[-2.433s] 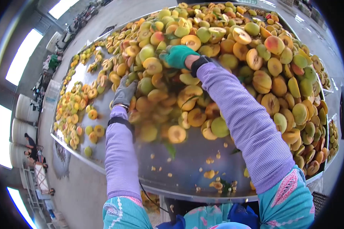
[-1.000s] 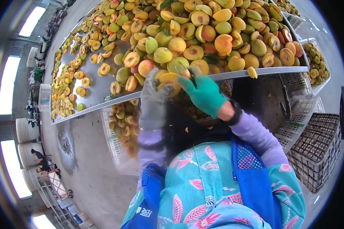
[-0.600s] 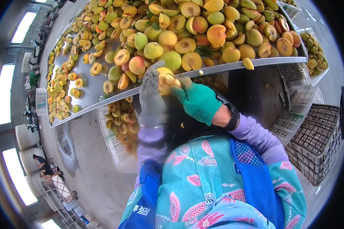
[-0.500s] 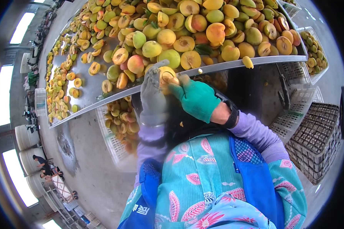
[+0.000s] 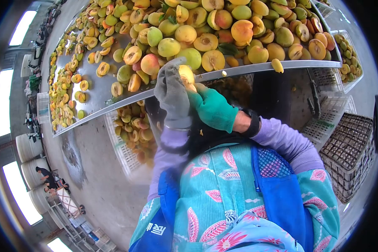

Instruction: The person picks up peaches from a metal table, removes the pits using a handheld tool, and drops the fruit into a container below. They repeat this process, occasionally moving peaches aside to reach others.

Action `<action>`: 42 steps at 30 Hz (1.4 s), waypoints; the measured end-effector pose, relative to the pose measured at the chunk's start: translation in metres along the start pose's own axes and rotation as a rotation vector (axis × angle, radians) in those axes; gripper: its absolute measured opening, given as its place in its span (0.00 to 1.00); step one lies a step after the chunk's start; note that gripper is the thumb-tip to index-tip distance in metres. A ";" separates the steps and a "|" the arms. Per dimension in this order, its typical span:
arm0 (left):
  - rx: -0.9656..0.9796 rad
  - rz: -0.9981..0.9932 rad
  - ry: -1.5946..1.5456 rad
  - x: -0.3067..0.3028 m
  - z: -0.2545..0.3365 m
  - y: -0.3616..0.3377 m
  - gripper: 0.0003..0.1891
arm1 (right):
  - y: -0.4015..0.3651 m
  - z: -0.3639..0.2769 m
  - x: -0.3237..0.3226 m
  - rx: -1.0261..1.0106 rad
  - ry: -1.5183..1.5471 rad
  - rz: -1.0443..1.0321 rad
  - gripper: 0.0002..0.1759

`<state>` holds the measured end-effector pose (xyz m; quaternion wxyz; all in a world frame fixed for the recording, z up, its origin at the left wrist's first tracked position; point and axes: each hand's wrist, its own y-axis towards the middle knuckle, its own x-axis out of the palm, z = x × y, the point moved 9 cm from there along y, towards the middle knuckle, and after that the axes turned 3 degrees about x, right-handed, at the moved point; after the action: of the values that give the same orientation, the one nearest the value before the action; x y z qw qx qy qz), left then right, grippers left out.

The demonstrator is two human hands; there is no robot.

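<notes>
My left hand [image 5: 172, 90], in a grey glove, is closed around a yellow piece of fruit [image 5: 186, 75] at the table's near edge. The fingers of my right hand [image 5: 214, 108], in a green glove with its fingertips bare, press against the lower right side of the same fruit. Whether the right fingers also hold a small tool cannot be made out. Just beyond both hands, whole and halved yellow, green and red fruits [image 5: 213, 61] lie heaped on the metal table [image 5: 109, 110].
Below the table edge at left is a white crate [image 5: 122, 147] of halved fruit. Another filled crate [image 5: 357, 75] stands at far right, near stacked dark crates [image 5: 348, 145]. Two people [image 5: 48, 178] are at the far lower left, beside a cart.
The left hand has turned and closed further over the fruit, whose cut inside no longer faces the camera. My right hand has shifted slightly down. The whole view has moved a little.
</notes>
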<state>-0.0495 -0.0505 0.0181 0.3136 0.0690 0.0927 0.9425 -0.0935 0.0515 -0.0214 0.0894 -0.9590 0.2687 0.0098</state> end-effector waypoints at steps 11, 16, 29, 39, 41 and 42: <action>-0.366 -0.276 -0.146 0.032 -0.006 0.006 0.17 | -0.037 -0.010 0.036 0.589 1.036 -0.360 0.22; -0.388 -0.287 -0.254 0.049 -0.002 -0.003 0.19 | -0.045 -0.015 0.030 0.620 1.088 -0.502 0.21; -0.335 0.250 0.355 -0.228 -0.023 -0.033 0.26 | -0.059 0.005 0.032 0.676 1.543 -0.800 0.17; -0.087 -0.118 1.172 -0.163 -0.029 0.090 0.18 | -0.014 0.013 -0.002 0.278 0.292 -0.023 0.21; -0.055 -0.030 1.078 -0.161 -0.012 0.068 0.17 | 0.001 -0.021 0.009 -0.061 -0.032 0.083 0.24; -0.138 0.031 0.774 -0.158 -0.007 0.053 0.15 | 0.008 -0.033 0.019 -0.145 -0.154 0.072 0.24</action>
<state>0.0444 -0.1884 0.0109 0.2451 -0.3115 0.1394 0.9075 -0.0825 0.0292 0.0089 0.0396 -0.9491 0.2938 0.1064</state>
